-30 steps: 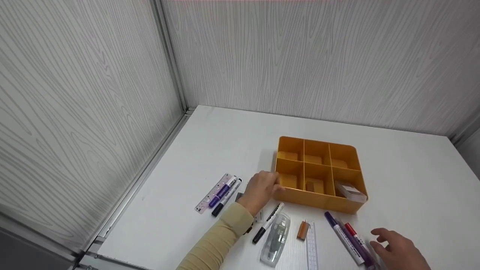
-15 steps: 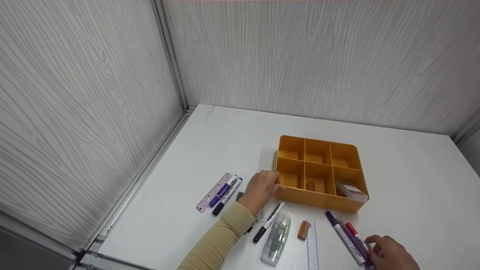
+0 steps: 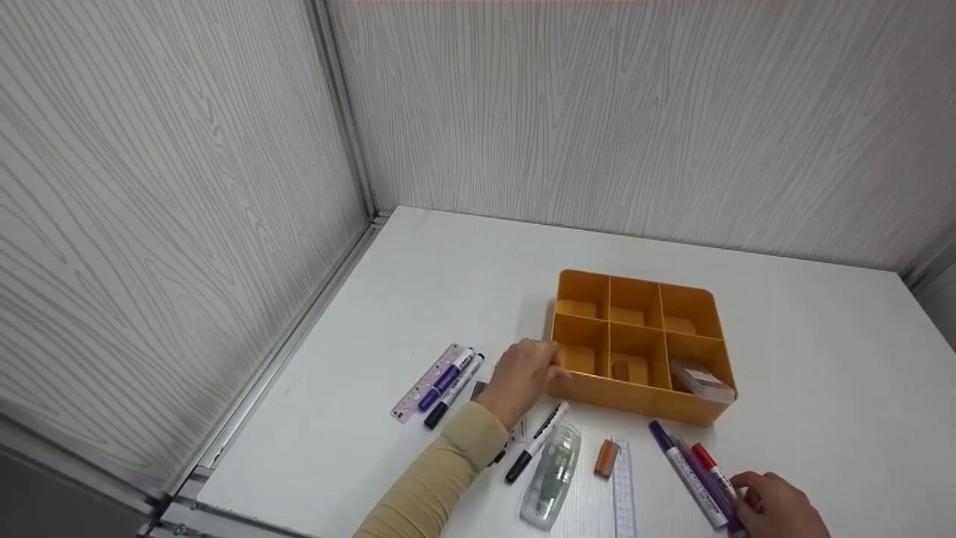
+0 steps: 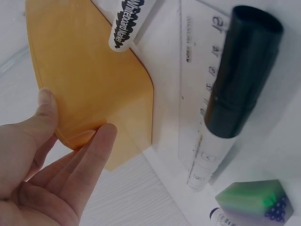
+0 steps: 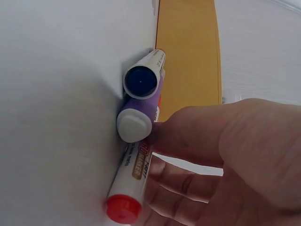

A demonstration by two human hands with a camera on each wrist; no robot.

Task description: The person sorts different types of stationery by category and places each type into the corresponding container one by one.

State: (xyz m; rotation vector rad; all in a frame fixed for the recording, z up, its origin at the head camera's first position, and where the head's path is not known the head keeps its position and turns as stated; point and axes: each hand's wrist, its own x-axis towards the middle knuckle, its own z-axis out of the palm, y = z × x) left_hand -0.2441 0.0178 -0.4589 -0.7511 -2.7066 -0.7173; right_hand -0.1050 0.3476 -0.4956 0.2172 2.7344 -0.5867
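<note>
In the head view my left hand (image 3: 526, 381) grips the near left corner of a yellow six-compartment organizer (image 3: 635, 400). Thumb and fingers take its wall from both sides in the left wrist view. My right hand (image 3: 780, 504) is at the markers on the right, its thumb and fingers round the barrel of a red-capped marker (image 5: 129, 188). Against that marker lies a purple pen (image 5: 136, 122), with a white marker (image 5: 143, 75) with a dark blue end beyond it. One compartment holds a clear box (image 3: 702, 382), another a small brown block (image 3: 620, 370).
Left of the organizer lie a pink ruler (image 3: 426, 382), a purple marker (image 3: 444, 381) and a black-capped marker (image 3: 454, 392). In front are another black-capped marker (image 3: 536, 444), a clear plastic case (image 3: 551, 478), an orange-brown block (image 3: 606, 458) and a clear ruler (image 3: 623, 486). Walls (image 3: 597, 112) enclose the table.
My right hand has moved left to the red-capped marker and its fingers have closed in on it. My left hand has kept its grip on the organizer's corner.
</note>
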